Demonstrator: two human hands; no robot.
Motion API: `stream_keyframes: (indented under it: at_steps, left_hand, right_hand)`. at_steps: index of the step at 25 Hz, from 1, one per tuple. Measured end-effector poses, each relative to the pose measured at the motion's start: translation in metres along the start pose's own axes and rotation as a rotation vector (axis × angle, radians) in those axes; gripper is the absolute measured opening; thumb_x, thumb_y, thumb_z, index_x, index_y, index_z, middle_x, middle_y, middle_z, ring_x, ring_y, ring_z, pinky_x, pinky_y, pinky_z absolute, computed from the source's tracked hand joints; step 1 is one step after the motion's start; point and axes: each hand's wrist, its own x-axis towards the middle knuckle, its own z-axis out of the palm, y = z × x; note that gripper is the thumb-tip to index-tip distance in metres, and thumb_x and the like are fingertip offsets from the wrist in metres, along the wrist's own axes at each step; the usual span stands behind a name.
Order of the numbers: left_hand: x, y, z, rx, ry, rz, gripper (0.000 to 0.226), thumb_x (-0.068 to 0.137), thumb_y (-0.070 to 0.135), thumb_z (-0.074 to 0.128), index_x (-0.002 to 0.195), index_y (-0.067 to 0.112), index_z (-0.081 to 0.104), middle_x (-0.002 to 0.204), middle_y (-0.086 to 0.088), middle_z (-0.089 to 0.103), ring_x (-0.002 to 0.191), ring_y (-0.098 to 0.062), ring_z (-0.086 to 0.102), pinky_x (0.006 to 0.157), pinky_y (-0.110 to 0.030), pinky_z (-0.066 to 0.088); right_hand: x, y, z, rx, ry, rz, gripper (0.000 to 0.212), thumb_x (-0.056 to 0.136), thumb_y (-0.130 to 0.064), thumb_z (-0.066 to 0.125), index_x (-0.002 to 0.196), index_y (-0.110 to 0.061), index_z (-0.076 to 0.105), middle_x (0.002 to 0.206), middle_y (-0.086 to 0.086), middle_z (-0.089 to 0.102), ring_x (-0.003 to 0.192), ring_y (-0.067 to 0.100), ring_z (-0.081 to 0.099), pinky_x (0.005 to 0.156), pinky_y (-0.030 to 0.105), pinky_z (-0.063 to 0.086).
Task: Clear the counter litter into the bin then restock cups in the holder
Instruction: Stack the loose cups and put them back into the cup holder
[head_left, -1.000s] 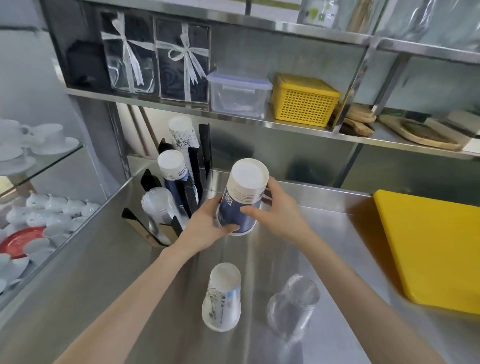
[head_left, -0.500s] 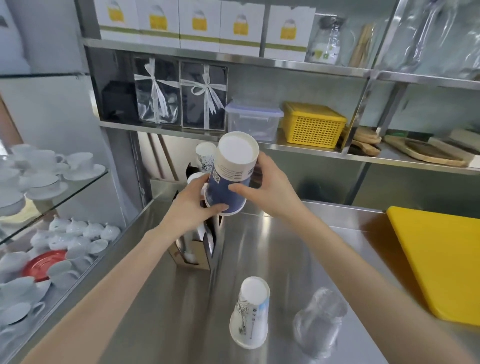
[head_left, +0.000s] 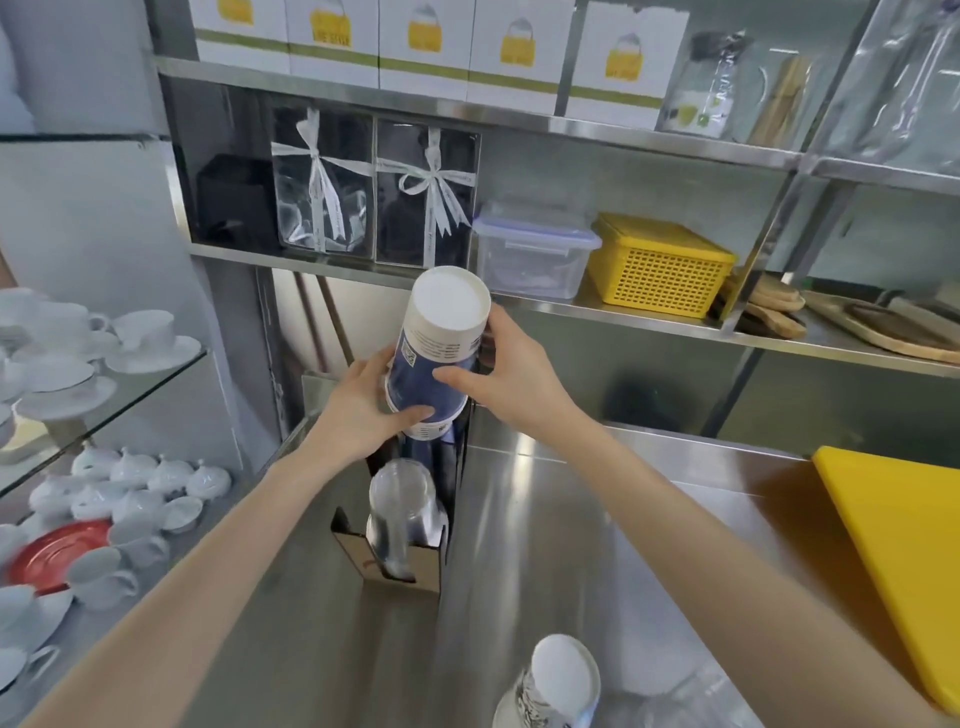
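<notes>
Blue paper cup stack (head_left: 439, 358), upside down, is gripped by the left hand (head_left: 363, 410) and right hand (head_left: 511, 382) directly over the cup holder (head_left: 410, 545), evidently to slot it in

holder (head_left: 395, 558) rear slots hidden behind blue cup stack (head_left: 436, 358) | white cup (head_left: 558, 686) below it cut by bottom edge | neighbouring clear cups (head_left: 691, 701) blurred

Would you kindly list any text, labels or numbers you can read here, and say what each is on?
Nothing is sharp enough to quote.
Blue cup stack, held in the left hand and right hand: small print and a code square, too small.
White boxes: yellow logo with lettering, blurred.
White cup stack: dark print, blurred.
Ribbons: faint lettering, unreadable.
Jar: label, too small.
</notes>
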Motion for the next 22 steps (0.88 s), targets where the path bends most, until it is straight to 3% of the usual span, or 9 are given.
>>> stream_keyframes:
  at_steps: [11, 18, 22]
  left_hand:
    - [0.018, -0.044, 0.034, 0.073, -0.196, -0.094, 0.069, 0.076, 0.024, 0.07, 0.135, 0.015, 0.035, 0.131, -0.017, 0.049, 0.122, -0.031, 0.044, 0.097, -0.036, 0.037]
    - [0.018, -0.04, 0.025, 0.046, -0.14, -0.008, 0.059, 0.072, 0.031, 0.072, 0.123, 0.015, 0.046, 0.122, -0.008, 0.059, 0.111, -0.024, 0.058, 0.091, -0.036, 0.046]
    - [0.014, -0.03, 0.013, 0.001, -0.041, 0.063, 0.061, 0.076, 0.026, 0.07, 0.13, 0.019, 0.042, 0.124, -0.002, 0.056, 0.108, -0.016, 0.056, 0.089, -0.026, 0.04]
  right_hand:
    - [0.013, 0.055, 0.039, -0.03, -0.098, 0.143, 0.063, 0.075, -0.015, 0.07, 0.129, -0.016, 0.038, 0.131, 0.005, 0.053, 0.118, 0.02, 0.05, 0.089, 0.021, 0.037]
    - [0.016, 0.062, 0.052, -0.064, -0.194, 0.119, 0.064, 0.077, -0.014, 0.068, 0.131, -0.015, 0.035, 0.132, 0.007, 0.053, 0.119, 0.022, 0.049, 0.085, 0.013, 0.033]
    - [0.014, 0.061, 0.049, -0.097, -0.191, 0.095, 0.063, 0.079, -0.033, 0.065, 0.13, -0.013, 0.035, 0.134, 0.009, 0.049, 0.12, 0.024, 0.049, 0.094, 0.034, 0.044]
